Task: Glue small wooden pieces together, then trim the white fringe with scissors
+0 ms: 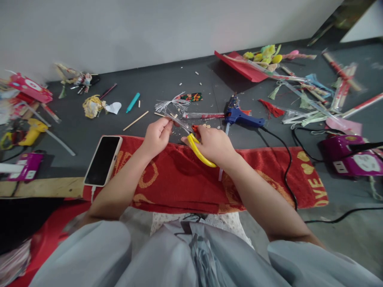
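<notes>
My right hand (218, 146) is closed round a pair of scissors (198, 152) with yellow handles, their blades pointing up and left toward my other hand. Thumb and fingers of my left hand (158, 134) are pinched together close to the blade tips; what they hold is too small to make out. Just beyond the fingertips lies a bundle of thin white strands (171, 104). A strip of floral fabric (193, 97) is behind it. To the right of the scissors rests a blue hot glue gun (244, 118) with a glue stick in it.
A red towel (179, 179) covers the table's front edge, with a charging phone (103, 161) at its left. A teal pen-like tube (133, 103) and a wooden stick (135, 120) lie left. Red paper (239, 67), wrapped sticks and a purple box (351, 155) are right. The glue gun's cord (289, 159) crosses the towel.
</notes>
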The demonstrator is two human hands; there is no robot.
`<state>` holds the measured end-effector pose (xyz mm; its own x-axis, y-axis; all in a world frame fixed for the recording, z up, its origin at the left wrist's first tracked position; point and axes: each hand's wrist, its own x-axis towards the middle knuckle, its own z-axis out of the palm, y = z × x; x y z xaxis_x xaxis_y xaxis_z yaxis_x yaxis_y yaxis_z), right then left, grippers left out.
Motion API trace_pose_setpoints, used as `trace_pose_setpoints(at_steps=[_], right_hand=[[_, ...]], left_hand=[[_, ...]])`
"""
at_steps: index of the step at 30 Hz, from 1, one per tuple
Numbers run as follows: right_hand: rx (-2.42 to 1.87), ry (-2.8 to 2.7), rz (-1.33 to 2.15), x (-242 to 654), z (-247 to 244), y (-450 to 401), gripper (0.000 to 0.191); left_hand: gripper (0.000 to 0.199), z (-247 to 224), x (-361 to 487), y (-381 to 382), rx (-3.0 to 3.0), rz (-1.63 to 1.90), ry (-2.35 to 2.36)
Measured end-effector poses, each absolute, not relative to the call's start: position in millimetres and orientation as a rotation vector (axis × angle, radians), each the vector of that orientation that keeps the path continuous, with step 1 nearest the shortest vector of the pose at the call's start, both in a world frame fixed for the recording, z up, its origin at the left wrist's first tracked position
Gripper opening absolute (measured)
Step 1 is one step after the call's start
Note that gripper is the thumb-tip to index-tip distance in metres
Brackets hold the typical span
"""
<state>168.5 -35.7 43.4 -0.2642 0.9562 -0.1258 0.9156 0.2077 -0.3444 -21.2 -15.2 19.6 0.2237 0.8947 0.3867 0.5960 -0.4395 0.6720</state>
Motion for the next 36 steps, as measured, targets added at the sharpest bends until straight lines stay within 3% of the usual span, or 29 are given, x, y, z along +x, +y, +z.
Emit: trace_pose_setpoints(at_steps=[12, 20, 36], right_hand=[[-1.867, -2.300, 0.568, 167.8, 43.5, -36.2, 0.074], [-1.802, -2.308, 0.540, 168.3, 41.8, -39.2, 0.073], [-1.671, -2.342, 0.567, 169.5, 41.9, -38.8, 0.063]], left_hand=[[0.033, 18.0, -19.7, -14.0, 2.202, 1.112, 1.464], [0.043, 19.1, -22.2, -12.8, 2.231, 1.026, 1.440], [0.040, 23.5, -23.3, -15.3, 2.372, 0.977, 1.332]])
